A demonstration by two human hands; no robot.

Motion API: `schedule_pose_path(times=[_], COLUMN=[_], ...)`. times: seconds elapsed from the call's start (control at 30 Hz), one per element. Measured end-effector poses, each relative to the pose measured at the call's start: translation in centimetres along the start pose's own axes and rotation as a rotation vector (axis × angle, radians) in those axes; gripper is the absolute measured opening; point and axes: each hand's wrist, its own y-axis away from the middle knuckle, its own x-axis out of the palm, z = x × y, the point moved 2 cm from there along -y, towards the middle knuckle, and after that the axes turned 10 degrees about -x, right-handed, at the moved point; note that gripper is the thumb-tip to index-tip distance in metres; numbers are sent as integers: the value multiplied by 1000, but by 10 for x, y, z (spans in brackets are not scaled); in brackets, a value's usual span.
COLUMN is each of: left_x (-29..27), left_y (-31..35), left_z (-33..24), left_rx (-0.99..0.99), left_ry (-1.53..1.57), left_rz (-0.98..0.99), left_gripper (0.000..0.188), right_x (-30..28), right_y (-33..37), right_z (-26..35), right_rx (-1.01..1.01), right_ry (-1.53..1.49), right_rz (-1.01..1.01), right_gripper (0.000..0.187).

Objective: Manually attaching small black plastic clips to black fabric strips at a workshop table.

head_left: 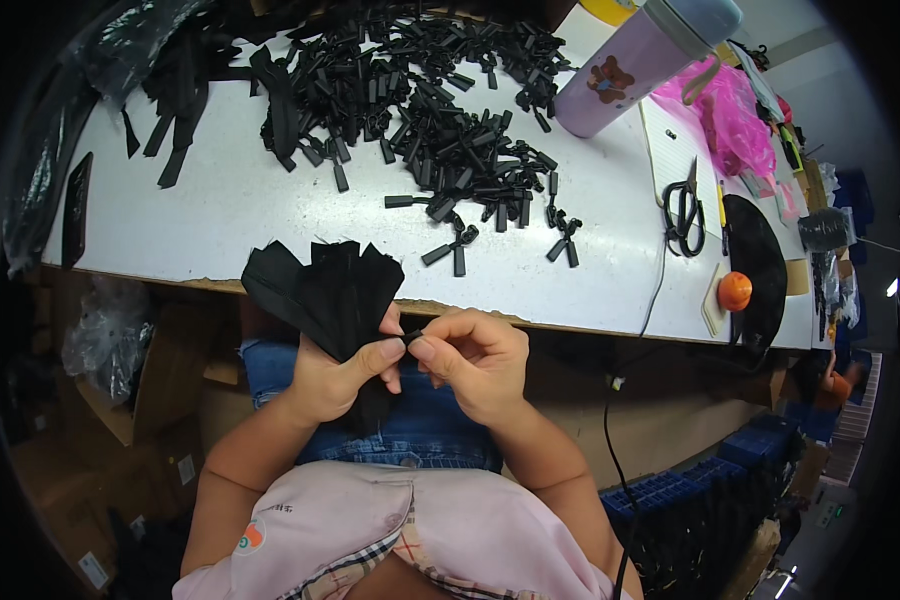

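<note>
Nearest you: your blue jeans (410, 452), under your forearms. Above your lap, just off the counter's near edge, your left hand (335, 375) is closed around a bundle of black fabric strips (330, 300); their loose ends fan upward over the edge, and a tail hangs below your grip. Your right hand (480, 365) has thumb and forefinger pinched on a small black piece (410, 339), level with your left thumb tip; its exact form is hidden by your fingers.

On the white counter (200, 225) ahead, two small clusters of what look like black zipper pulls (456, 248) lie apart from the main pile (450, 150), which is a tangle of rectangular tabs spreading to the back. A dark flat slab (77, 210) sits near the left edge.

To your right: an orange round fruit (735, 291) near the edge, then black-handled scissors (683, 215), points away from you. Farther on, a lilac bottle (620, 85) with a bear picture leans in view beside the pile; a pink plastic bag (725, 125) lies crumpled to its right.
</note>
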Motion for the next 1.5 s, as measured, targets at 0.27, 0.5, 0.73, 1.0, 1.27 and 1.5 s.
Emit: schedule_pose_path(times=[0.27, 0.5, 0.73, 1.0, 1.27, 1.5], left_x=[6, 2, -2, 6, 2, 4], left_y=[1, 7, 3, -8, -7, -8], left_z=[-3, -12, 4, -6, -6, -1], left_rx=[-3, 533, 87, -152, -231, 12], left_ry=[-129, -814, -99, 111, 40, -180], left_rz=[16, -47, 31, -62, -35, -139], left_gripper=[13, 30, 17, 21, 21, 17], right_x=[2, -5, -2, -64, -69, -52], right_y=[-5, 1, -26, -73, -42, -27], right_z=[3, -11, 7, 21, 28, 28], right_rx=[-436, 323, -259, -450, -313, -96], right_ry=[493, -237, 556, 1661, 1188, 312], right_rz=[79, 24, 197, 16, -152, -320], right_gripper=[7, 6, 8, 17, 9, 10])
